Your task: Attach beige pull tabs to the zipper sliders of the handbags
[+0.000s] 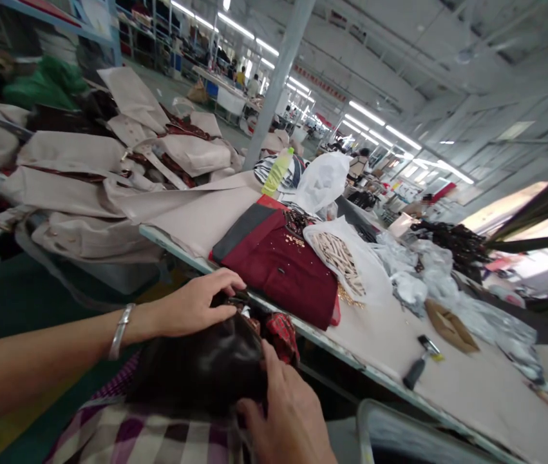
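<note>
A dark brown, glossy leather-like bag [196,370] rests in my lap against the table's edge. My left hand [191,303], with a silver bracelet at the wrist, is closed on the bag's upper rim, its fingertips curled over the far side. At the lower right, my right hand [290,409] pinches the bag's right side between thumb and fingers. Red patterned fabric [282,336] shows beyond the opening, beside the table edge. The bag's inside is mostly hidden. Checked cloth [148,435] covers the lap below.
On the table [471,399] lie folded maroon cloth [278,274], a plastic bag of small metal parts [339,258], a hammer [421,362] and a brown piece [450,325]. A yellow-green bottle [277,173] stands behind. Beige bags [71,187] are heaped left; a grey bin [364,419] stands near right.
</note>
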Available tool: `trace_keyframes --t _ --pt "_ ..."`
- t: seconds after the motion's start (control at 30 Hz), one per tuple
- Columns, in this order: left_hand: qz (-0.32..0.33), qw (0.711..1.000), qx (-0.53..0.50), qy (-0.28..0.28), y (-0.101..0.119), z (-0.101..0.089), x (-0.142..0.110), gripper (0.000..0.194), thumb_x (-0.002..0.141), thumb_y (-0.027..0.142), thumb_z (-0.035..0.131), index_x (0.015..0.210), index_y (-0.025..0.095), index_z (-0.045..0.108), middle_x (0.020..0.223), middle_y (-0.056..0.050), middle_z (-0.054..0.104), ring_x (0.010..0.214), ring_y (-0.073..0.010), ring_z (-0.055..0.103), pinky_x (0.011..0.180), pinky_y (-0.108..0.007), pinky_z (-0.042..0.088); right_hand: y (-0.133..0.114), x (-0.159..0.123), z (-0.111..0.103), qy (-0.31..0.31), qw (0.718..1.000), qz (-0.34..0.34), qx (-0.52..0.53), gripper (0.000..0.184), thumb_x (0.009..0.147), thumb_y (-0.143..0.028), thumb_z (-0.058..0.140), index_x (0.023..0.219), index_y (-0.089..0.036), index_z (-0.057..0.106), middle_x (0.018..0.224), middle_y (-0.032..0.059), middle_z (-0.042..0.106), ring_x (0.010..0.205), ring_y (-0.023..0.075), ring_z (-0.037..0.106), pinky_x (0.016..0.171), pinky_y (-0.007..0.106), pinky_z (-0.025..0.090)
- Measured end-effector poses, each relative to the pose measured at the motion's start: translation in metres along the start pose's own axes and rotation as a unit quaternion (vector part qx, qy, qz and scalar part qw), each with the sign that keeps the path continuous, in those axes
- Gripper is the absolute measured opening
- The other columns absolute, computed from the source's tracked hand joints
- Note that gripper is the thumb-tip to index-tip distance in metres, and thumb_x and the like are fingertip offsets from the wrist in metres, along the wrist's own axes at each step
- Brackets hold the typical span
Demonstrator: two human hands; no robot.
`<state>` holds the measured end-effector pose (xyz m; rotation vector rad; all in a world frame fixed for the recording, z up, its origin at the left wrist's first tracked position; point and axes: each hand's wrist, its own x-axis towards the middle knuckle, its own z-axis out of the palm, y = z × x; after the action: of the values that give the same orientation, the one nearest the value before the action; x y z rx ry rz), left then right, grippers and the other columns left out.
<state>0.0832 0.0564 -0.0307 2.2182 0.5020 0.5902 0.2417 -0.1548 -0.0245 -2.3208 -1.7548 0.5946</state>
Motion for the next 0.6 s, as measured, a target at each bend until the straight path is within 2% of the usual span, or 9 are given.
trace_keyframes --t 0.1,0.2,0.27,0.3,0.37,0.4,0.5,0.53,0.6 --pt "-0.075 0.997 0.007 0.012 -0.02 -0.002 0.018 0.053 0.085 0.051 0.056 0.123 0.014 0.06 0.126 -0.012 0.062 0.1 -0.0252 0.063 0.093 -0.037 0.05 0.0 0.004 0.002 0.042 0.999 0.011 0.023 0.071 0.083 -0.018 0.06 0.151 -0.009 0.043 0.137 0.0216 0.059 0.117 0.0396 0.064 0.099 0.056 0.053" --pt "-0.159 0.978 -0.037 -0.131 -0.023 -0.003 0.013 0.059 0.089 0.064 0.046 0.107 0.012 0.068 0.108 -0.012 0.069 0.098 -0.0293 0.064 0.091 -0.037 0.05 -0.003 0.007 0.003 0.082 0.992 0.003 0.091 0.066 0.089 -0.03 0.059 0.151 -0.012 0.043 0.146 0.0196 0.053 0.127 0.0395 0.058 0.104 0.055 0.048" --pt "-0.197 0.945 -0.139 -0.221 -0.012 -0.004 -0.002 0.063 0.092 0.068 0.042 0.106 0.012 0.069 0.105 -0.01 0.071 0.102 -0.0299 0.065 0.088 -0.035 0.052 -0.006 0.008 0.004 0.037 0.991 0.016 0.124 0.078 0.084 -0.032 0.067 0.153 -0.01 0.039 0.141 0.0208 0.057 0.129 0.0407 0.054 0.108 0.056 0.043" --pt "-0.193 0.935 -0.179 -0.236 -0.002 -0.005 -0.012 0.06 0.092 0.066 0.044 0.111 0.014 0.068 0.109 -0.009 0.071 0.104 -0.029 0.065 0.088 -0.032 0.053 -0.008 0.008 0.005 0.015 0.99 0.02 0.137 0.083 0.079 -0.028 0.071 0.153 -0.01 0.039 0.137 0.0203 0.06 0.128 0.0404 0.055 0.108 0.055 0.042" --pt "-0.136 0.94 -0.205 -0.236 0.026 -0.011 -0.032 0.047 0.092 0.054 0.053 0.121 0.019 0.065 0.117 -0.003 0.07 0.108 -0.0256 0.064 0.091 -0.028 0.052 -0.011 0.005 0.003 0.01 0.984 0.0 0.176 0.077 0.071 -0.017 0.072 0.145 -0.015 0.051 0.127 0.0145 0.066 0.117 0.0342 0.061 0.101 0.045 0.047" --pt "-0.098 0.946 -0.198 -0.236 0.042 -0.014 -0.042 0.041 0.09 0.046 0.056 0.122 0.022 0.065 0.117 -0.001 0.07 0.107 -0.0237 0.065 0.09 -0.025 0.051 -0.012 0.003 0.0 0.021 0.979 -0.023 0.2 0.065 0.07 -0.013 0.07 0.135 -0.019 0.062 0.117 0.01 0.069 0.107 0.0287 0.064 0.094 0.037 0.049" --pt "-0.005 0.956 -0.203 -0.211 0.088 -0.019 -0.062 0.034 0.087 0.035 0.06 0.12 0.024 0.066 0.113 0.002 0.071 0.099 -0.0189 0.067 0.082 -0.018 0.052 -0.014 -0.003 -0.026 0.056 0.961 -0.124 0.239 0.013 0.078 -0.019 0.065 0.086 -0.021 0.075 0.08 0.0008 0.062 0.074 0.0151 0.058 0.065 0.023 0.042" --pt "0.04 0.957 -0.207 -0.2 0.1 -0.016 -0.065 0.035 0.089 0.034 0.06 0.122 0.025 0.065 0.114 0.001 0.071 0.1 -0.0178 0.067 0.084 -0.018 0.052 -0.014 -0.004 -0.039 0.054 0.958 -0.154 0.234 0.011 0.082 -0.026 0.065 0.078 -0.02 0.073 0.075 0.0005 0.059 0.069 0.0138 0.054 0.061 0.023 0.039" --pt "0.148 0.956 -0.178 -0.183 0.122 -0.003 -0.067 0.039 0.093 0.033 0.058 0.131 0.025 0.059 0.121 0.0 0.069 0.104 -0.0164 0.067 0.091 -0.018 0.052 -0.01 -0.006 -0.072 0.056 0.95 -0.213 0.221 0.023 0.087 -0.037 0.064 0.075 -0.019 0.072 0.075 0.0013 0.058 0.068 0.0134 0.052 0.059 0.024 0.038"
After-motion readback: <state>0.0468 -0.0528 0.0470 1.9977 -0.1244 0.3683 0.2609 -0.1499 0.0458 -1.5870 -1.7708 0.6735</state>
